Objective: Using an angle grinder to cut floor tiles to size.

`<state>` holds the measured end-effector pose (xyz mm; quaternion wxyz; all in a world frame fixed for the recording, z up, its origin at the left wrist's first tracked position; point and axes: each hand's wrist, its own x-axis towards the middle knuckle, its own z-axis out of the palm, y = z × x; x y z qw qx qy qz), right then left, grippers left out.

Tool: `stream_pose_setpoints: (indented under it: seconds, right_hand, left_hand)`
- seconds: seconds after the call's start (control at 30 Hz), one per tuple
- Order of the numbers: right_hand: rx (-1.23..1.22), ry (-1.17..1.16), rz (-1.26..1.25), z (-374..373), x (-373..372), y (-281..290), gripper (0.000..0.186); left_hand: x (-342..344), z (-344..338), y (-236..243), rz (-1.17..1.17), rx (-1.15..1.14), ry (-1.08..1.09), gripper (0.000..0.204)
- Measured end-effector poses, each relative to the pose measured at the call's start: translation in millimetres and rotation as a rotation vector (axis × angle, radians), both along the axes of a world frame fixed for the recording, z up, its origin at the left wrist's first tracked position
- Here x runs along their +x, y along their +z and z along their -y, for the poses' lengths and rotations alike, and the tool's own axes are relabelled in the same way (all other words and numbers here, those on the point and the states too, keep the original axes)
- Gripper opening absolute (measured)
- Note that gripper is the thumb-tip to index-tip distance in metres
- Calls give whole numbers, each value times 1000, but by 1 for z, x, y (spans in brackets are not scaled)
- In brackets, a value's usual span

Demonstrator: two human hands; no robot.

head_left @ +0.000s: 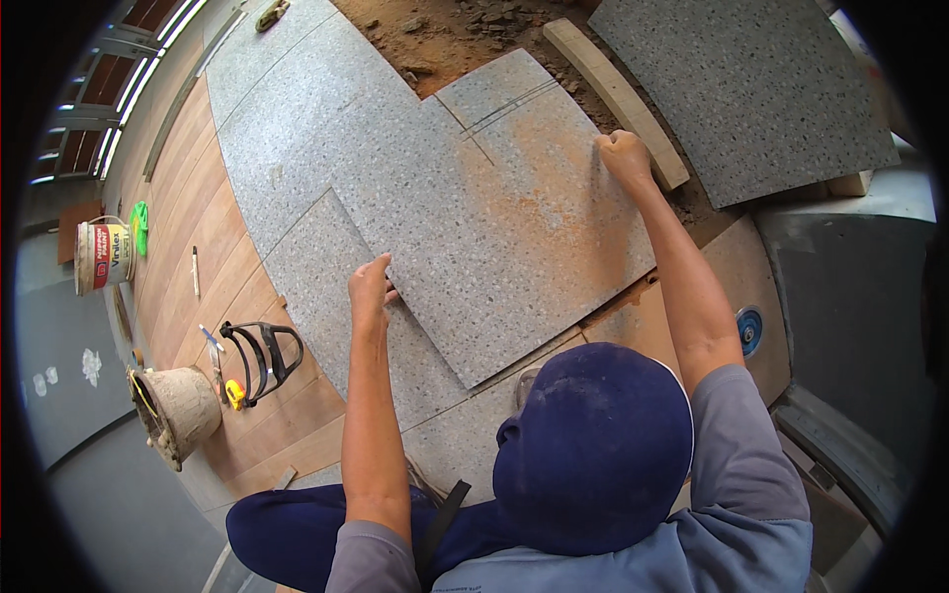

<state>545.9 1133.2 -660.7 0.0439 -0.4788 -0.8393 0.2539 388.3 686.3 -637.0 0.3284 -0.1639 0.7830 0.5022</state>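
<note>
One speckled gray tile (484, 267) lies right in front of the person in a dark blue hood (593, 445), more gray paving (316, 267) along its left side. The left hand (371, 289) pinches its left edge; the right hand (624, 159), farther out, is curled closed on its right edge, fingertips hidden. Orange dust (568, 212) streaks the surface. Just beside the right hand lies a wooden beam (618, 99), then a darker slab (741, 89); bare soil (415, 30) spreads beyond.

Speckled grey tile (484, 262) | nearly flat | orange-brown dirt (565, 203) across right part | left edge along neighbouring tile (331, 272)
</note>
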Motion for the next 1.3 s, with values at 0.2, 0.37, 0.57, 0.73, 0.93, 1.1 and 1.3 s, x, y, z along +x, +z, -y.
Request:
stream_pose_setpoints:
  seconds: [0.2, 0.37, 0.57, 0.73, 0.93, 1.1, 1.3]
  right_hand:
    - [28, -31, 16, -7, -2, -14, 42]
    - [22, -74, -4, -8, -3, -25, 46]
    - [-91, -139, -81, -9, -3, -31, 40]
    - [-184, -218, -192, -1, 2, -20, 34]
    - [-184, -230, -201, 6, 1, -6, 30]
    - [-214, -226, -263, 3, 3, -12, 29]
    - [-282, -247, -353, 2, -3, -2, 28]
  left_hand:
    - [0, -1, -5, -7, 40, 24, 67]
    - [-2, -3, -8, 47, 98, 70, 71]
    - [-4, -3, -15, 66, 127, 126, 65]
    - [-5, -2, -18, 44, 96, 79, 62]
    - [-1, -3, -14, -36, 57, 110, 40]
    - [3, -4, -8, -59, 9, 106, 41]
    - [10, 2, 0, -4, 53, 159, 42]
